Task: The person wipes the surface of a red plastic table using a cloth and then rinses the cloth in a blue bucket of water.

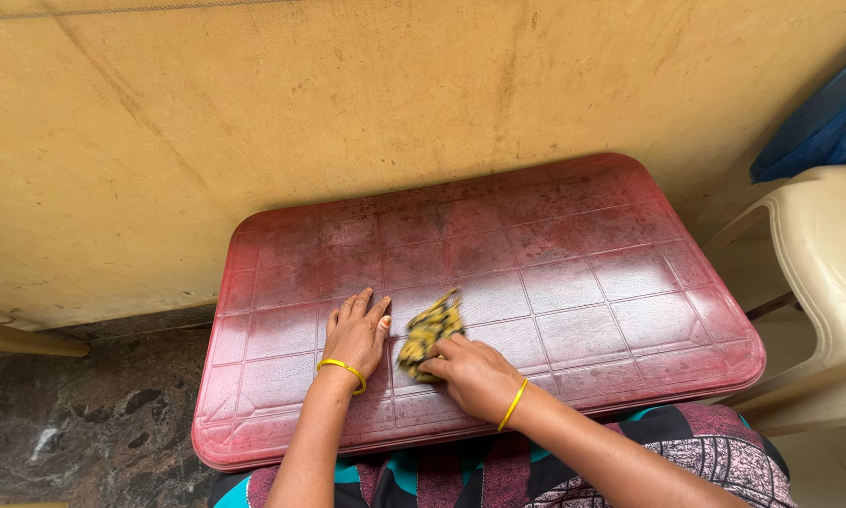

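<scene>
A red plastic table with a grid pattern on its worn, dusty top stands against a yellow wall. My left hand lies flat on the tabletop, fingers together, a yellow bangle on the wrist. Just to its right, my right hand presses a crumpled yellow-and-black patterned cloth onto the table, fingers curled over its near end. The right wrist also wears a yellow bangle.
The stained yellow wall rises directly behind the table. A cream plastic chair stands at the right, with a blue object behind it. Dark marbled floor shows at the left. My patterned garment is at the bottom.
</scene>
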